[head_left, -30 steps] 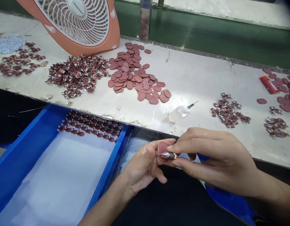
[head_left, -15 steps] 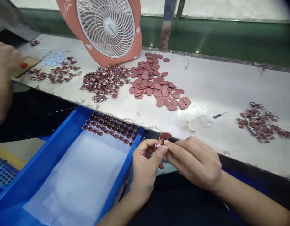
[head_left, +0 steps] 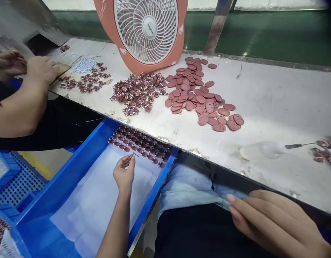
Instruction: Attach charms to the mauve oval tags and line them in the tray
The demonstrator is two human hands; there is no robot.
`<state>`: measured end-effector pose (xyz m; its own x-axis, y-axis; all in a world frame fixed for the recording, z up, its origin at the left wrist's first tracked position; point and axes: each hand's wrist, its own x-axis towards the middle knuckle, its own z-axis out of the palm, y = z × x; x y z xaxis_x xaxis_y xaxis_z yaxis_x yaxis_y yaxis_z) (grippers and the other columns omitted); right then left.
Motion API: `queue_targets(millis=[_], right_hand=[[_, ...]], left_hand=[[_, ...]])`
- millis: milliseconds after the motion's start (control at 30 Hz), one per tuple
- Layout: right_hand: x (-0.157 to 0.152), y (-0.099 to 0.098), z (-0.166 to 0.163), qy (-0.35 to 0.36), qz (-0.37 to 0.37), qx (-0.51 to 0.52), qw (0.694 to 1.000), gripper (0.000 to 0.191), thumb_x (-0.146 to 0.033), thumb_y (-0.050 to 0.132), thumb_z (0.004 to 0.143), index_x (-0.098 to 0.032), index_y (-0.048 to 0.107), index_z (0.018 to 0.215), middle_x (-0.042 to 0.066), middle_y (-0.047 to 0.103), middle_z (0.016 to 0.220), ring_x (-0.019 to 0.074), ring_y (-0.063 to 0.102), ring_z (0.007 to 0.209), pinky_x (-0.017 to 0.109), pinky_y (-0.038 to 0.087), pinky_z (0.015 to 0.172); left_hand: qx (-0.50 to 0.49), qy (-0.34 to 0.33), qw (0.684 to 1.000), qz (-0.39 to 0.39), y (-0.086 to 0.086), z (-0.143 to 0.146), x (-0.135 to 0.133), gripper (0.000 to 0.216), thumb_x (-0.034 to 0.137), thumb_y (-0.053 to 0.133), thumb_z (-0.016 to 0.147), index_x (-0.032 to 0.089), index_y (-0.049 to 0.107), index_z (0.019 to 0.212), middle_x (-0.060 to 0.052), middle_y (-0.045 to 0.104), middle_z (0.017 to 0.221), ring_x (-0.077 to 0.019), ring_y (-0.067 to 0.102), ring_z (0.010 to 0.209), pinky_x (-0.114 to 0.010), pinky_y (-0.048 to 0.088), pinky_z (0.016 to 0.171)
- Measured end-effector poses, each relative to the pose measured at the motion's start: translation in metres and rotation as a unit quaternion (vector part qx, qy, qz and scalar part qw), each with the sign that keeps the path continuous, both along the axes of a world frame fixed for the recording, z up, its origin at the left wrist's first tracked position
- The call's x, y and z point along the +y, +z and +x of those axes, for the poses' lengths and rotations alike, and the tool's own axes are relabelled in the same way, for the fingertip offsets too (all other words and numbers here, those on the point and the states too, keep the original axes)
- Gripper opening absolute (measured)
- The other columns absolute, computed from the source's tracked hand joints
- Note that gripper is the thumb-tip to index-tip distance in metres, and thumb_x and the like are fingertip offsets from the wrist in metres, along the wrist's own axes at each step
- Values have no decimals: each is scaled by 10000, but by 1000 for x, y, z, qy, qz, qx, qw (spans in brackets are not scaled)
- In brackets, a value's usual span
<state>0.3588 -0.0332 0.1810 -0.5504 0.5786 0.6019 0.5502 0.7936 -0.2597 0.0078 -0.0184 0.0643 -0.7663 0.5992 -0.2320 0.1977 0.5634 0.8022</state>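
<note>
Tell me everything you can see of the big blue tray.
The blue tray looks like plastic, open-topped and straight-walled. It sits lower than the bench, its far end at the bench's edge; whether they touch is unclear. The picture's bottom cuts it off. White sheeting lines much of it, with rows of reddish-brown pieces at the far end. The left hand reaches over it, pinching a similar piece.
</note>
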Motion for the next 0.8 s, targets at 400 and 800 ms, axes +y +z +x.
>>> queue_targets(millis=[400,800], right_hand=[[13,-9,17,-42,4,-3,999,147,-18,738,847,-108,690,953,24,683,661,124,602,559,283,481,609],[20,-7,18,-42,-6,-16,999,208,-32,734,834,-146,701,1005,7,695,676,129,614,542,288,486,597]], left_hand=[[182,-105,949,-233,-62,-79,22,365,374,632,954,176,619,1260,-112,635,1281,-259,645,1093,-486,560,916],[227,-120,939,-231,-63,-76,30,341,383,630,954,172,635,1221,-103,656,1232,-246,653,1061,-473,561,902]])
